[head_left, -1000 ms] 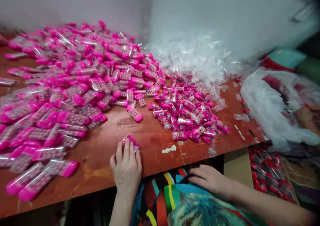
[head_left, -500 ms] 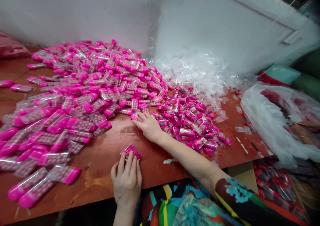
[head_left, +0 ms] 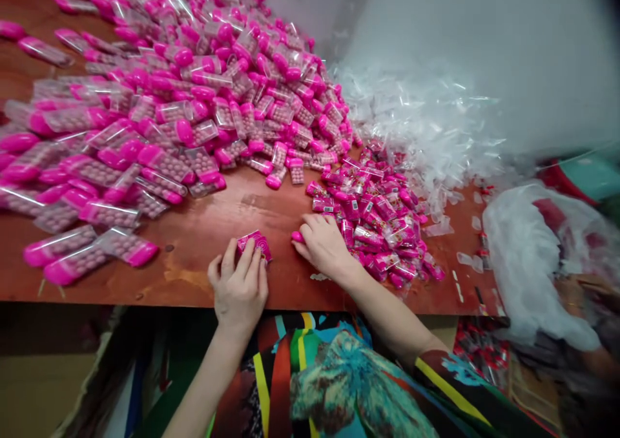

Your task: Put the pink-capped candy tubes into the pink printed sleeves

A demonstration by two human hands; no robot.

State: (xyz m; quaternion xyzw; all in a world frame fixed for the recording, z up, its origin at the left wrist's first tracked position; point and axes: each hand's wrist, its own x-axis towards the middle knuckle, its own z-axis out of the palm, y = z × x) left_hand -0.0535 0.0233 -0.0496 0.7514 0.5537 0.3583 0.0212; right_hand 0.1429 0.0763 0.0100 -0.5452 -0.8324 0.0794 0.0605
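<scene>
My left hand (head_left: 237,286) rests on the brown table (head_left: 203,231) near its front edge, fingers closed over a small pink printed wrapper (head_left: 256,244). My right hand (head_left: 323,244) lies just to the right of it, fingers curled round a pink-capped candy tube (head_left: 297,236) whose cap sticks out on the left. A heap of wrapped pink packets (head_left: 372,212) lies right beside my right hand. A large pile of clear tubes with pink caps (head_left: 169,102) covers the left and back of the table.
Loose clear plastic sleeves (head_left: 426,121) are heaped at the back right against the white wall. A white plastic bag (head_left: 533,263) with red contents sits at the right. A colourful garment (head_left: 339,386) covers my lap below the table edge.
My right hand came up from my lap, reached to the tube pile, then pulled back toward my left hand with a tube in it. My left hand stayed on the wrapper. The camera tilted down.
</scene>
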